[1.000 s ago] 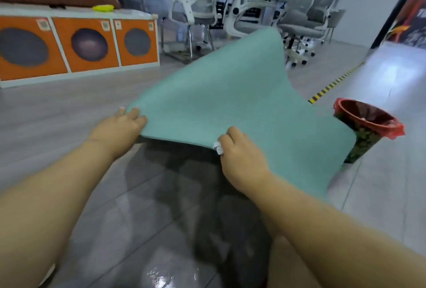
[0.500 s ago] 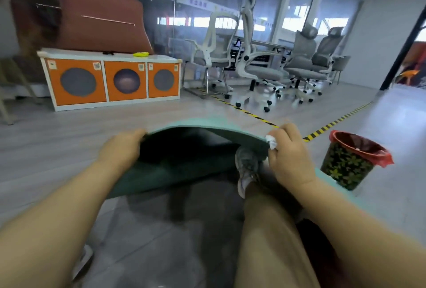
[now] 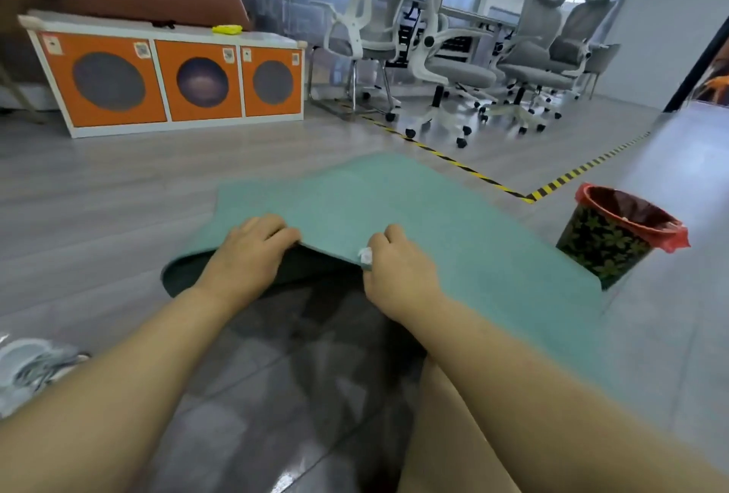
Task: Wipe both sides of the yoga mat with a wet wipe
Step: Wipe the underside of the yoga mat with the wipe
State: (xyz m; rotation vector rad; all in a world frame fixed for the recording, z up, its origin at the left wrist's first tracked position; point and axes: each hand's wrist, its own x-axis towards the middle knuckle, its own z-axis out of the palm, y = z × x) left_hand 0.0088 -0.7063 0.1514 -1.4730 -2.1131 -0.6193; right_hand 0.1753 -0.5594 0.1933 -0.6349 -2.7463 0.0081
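No legible text anywhere.

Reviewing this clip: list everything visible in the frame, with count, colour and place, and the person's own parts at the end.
yoga mat: one, teal with a dark underside, on the floor in the centre, near edge lifted.
wet wipe: one, white, tucked in the right hand at the mat edge.
waste bin: one, dark floral with a red liner, right of the mat.
cabinet: one, white with three orange doors, back left.
office chairs: at least four, white and grey, at the back.
hazard tape: yellow-black, on the floor behind the mat.
shoe: one, grey-white, lower left.
left hand: grips the mat edge.
right hand: grips the mat edge and wipe.
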